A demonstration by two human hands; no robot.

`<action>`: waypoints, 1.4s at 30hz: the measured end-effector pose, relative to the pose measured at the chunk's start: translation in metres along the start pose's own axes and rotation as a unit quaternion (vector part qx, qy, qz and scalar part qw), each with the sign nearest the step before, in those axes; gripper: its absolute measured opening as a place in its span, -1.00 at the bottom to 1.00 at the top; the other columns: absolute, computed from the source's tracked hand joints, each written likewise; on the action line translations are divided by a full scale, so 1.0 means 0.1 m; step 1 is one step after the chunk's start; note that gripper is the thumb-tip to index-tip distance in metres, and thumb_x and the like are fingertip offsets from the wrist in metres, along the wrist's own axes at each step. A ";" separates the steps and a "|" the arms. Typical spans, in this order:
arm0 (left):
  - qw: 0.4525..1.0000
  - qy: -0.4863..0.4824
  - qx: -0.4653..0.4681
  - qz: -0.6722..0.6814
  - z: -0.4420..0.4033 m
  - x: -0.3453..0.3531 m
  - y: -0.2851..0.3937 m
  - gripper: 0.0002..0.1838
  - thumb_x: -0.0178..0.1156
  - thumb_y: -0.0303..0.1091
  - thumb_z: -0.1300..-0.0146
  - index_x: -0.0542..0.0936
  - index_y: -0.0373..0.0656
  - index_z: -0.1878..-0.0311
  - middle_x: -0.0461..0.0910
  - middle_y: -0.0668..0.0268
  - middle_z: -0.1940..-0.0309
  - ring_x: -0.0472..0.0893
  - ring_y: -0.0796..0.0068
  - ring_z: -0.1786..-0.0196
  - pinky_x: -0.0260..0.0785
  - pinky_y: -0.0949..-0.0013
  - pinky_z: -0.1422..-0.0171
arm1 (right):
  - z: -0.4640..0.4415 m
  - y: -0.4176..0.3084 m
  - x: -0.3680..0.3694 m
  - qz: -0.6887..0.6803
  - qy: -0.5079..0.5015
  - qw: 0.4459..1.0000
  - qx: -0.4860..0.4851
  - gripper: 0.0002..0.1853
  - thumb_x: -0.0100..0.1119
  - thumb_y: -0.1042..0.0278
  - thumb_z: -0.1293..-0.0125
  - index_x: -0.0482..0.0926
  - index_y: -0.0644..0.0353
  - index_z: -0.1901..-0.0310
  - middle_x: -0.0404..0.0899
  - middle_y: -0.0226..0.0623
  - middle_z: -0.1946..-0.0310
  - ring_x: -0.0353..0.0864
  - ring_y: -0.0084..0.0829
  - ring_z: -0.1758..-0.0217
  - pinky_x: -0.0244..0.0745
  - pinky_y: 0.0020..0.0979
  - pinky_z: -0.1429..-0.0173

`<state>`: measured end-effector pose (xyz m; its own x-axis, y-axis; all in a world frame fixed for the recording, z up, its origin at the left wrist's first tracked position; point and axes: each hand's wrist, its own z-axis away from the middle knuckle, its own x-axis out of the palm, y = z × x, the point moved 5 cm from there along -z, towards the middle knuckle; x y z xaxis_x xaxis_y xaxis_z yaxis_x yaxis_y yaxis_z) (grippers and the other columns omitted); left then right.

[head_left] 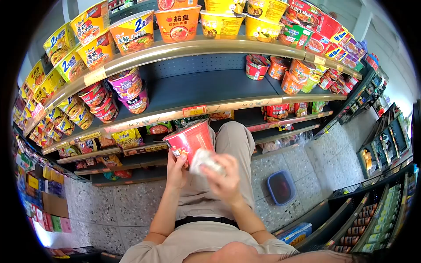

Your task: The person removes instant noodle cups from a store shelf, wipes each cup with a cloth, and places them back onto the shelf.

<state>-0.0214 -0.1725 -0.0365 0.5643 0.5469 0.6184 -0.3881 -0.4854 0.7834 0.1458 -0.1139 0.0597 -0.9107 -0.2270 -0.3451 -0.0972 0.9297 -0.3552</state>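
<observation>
A red instant noodle cup (193, 135) is tilted on its side in front of my lap, with my left hand (177, 165) gripping it near its lower end. My right hand (223, 175), slightly blurred, is closed on a crumpled white cloth (204, 161). The cloth touches or nearly touches the cup's side and hides part of it. Behind the cup, the front edge of a shelf (195, 111) carries price labels. On that shelf, purple noodle cups (133, 101) stand stacked to the left and a red cup (257, 67) stands to the right.
Large noodle tubs (177, 26) line the upper shelf. Bagged noodles (128, 138) fill lower shelves. A blue plastic basin (281, 187) sits on the speckled floor to my right, near a rack of jars (360, 221). Cartons (55, 205) are piled at the left.
</observation>
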 end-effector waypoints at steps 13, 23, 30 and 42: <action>1.000 -0.013 0.011 0.019 0.06 -0.03 0.14 -0.45 0.23 -0.20 -0.24 0.30 -0.17 -0.23 0.49 0.44 0.14 0.47 0.71 0.24 0.36 0.52 0.14 | 0.13 0.47 -0.03 0.058 0.032 0.989 0.134 -0.56 0.23 0.64 0.03 0.69 0.07 0.05 0.52 -0.09 0.03 0.50 -0.09 -0.02 0.42 -0.25 -0.14; 0.986 -0.127 -0.046 0.101 0.11 0.00 -0.02 -0.25 0.27 0.03 -0.21 0.25 -0.20 -0.34 0.46 0.28 -0.19 0.48 0.42 -0.22 0.35 0.25 -0.30 | 0.53 0.86 0.22 -0.437 0.126 0.783 0.424 -0.65 0.17 0.65 -0.23 0.54 0.43 -0.07 0.46 -0.21 -0.13 0.47 -0.40 -0.18 0.34 -0.43 -0.27; 0.983 -0.149 -0.052 0.091 0.11 0.07 0.06 -0.18 0.28 0.07 -0.20 0.22 -0.19 -0.38 0.39 0.26 -0.28 0.39 0.36 -0.33 0.27 0.18 -0.39 | 0.52 0.82 0.20 -0.467 0.136 0.784 0.386 -0.64 0.13 0.68 -0.22 0.53 0.42 -0.09 0.43 -0.19 -0.17 0.43 -0.39 -0.23 0.30 -0.42 -0.30; 0.984 -0.140 -0.068 0.092 0.02 0.08 0.12 -0.34 0.03 0.02 -0.38 0.19 -0.14 -0.41 0.37 0.29 -0.31 0.35 0.36 -0.36 0.24 0.17 -0.40 | 0.29 0.60 -0.01 -0.298 0.104 0.901 0.299 -0.68 0.19 0.66 -0.19 0.63 0.32 0.00 0.44 -0.14 -0.13 0.47 -0.38 -0.17 0.35 -0.43 -0.23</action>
<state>-0.0208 -0.1753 -0.0220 0.6461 0.2400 0.7246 -0.5854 -0.4534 0.6721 0.1528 -0.0660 0.0133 -0.8295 -0.5177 0.2095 -0.4167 0.3241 -0.8493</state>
